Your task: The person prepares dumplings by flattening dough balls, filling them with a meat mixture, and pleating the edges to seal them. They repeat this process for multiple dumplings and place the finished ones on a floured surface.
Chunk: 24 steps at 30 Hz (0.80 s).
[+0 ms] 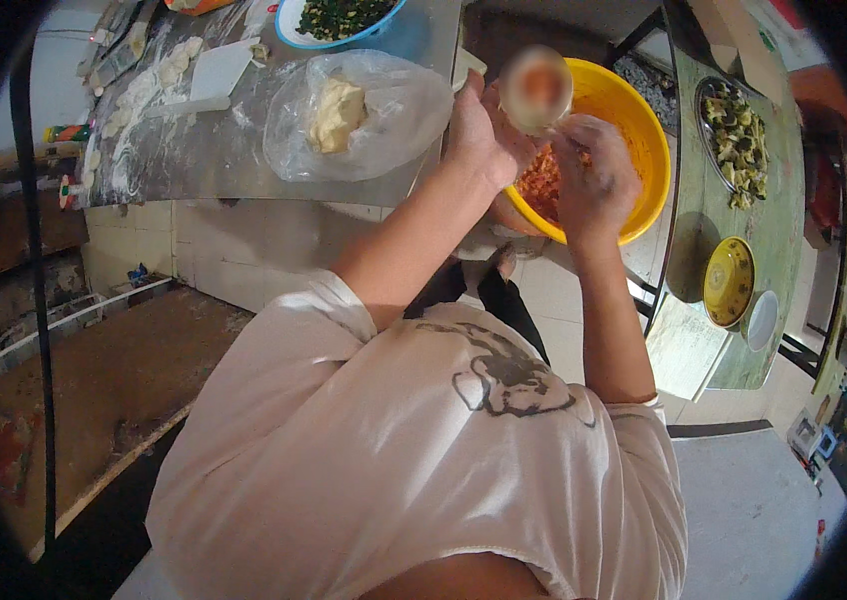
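Observation:
My left hand [485, 131] holds up a round, pale dough wrapper [536, 88] with a reddish filling in its middle. The wrapper is blurred, so its edge and surface are unclear. My right hand [597, 169] is close against the wrapper's lower right edge, and its fingers are smeared by motion. Whether it grips anything cannot be told. Below both hands stands a yellow plastic basin [656, 172] with a reddish, finely chopped filling [541, 187] in it. Part of that filling is hidden behind my hands.
On the floured metal table [243, 176] at left, a lump of dough [337, 114] lies on a clear plastic bag [401, 112]. A blue-rimmed bowl [378, 34] of chopped greens stands behind it. The green table [753, 360] at right carries a plate of dumplings [738, 142] and a yellow bowl [727, 281].

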### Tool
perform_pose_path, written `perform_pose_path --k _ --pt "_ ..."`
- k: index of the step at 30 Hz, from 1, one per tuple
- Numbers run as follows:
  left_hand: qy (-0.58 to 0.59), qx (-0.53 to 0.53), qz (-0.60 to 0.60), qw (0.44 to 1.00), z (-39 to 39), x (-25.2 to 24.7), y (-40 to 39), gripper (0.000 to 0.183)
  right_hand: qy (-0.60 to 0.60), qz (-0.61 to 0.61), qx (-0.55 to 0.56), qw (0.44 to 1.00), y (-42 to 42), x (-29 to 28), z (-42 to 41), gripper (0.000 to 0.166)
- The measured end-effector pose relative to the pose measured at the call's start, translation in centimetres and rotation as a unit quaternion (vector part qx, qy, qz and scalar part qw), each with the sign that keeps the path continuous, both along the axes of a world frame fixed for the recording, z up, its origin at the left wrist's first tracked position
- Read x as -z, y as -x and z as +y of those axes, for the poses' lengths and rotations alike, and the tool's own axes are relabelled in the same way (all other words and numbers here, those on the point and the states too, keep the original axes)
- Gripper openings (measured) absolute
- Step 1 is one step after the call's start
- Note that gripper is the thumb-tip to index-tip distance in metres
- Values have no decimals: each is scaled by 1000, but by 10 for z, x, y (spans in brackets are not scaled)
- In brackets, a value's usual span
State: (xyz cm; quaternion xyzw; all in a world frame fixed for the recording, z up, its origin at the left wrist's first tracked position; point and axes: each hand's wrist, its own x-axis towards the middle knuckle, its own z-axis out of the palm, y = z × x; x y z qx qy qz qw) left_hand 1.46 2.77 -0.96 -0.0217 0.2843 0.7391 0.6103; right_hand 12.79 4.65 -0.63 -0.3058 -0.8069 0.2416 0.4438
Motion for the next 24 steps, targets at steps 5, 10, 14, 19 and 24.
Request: perform_pose_path --k 5,10,14,19,24 --pt "-36 3 24 999 2 12 8 54 8 17 23 1000 1 -4 -4 13" --pt "19 -2 21 1000 -4 -5 3 55 18 14 22 999 6 -5 -5 11" --pt "81 -10 -51 995 -4 11 9 52 22 -23 0 1000 10 -6 -5 10" --pt "14 -40 -5 999 -2 0 13 49 -3 53 10 999 14 0 -3 13" --pt "-1 -73 -17 997 0 -4 15 46 -20 39 34 998 21 5 -8 15"
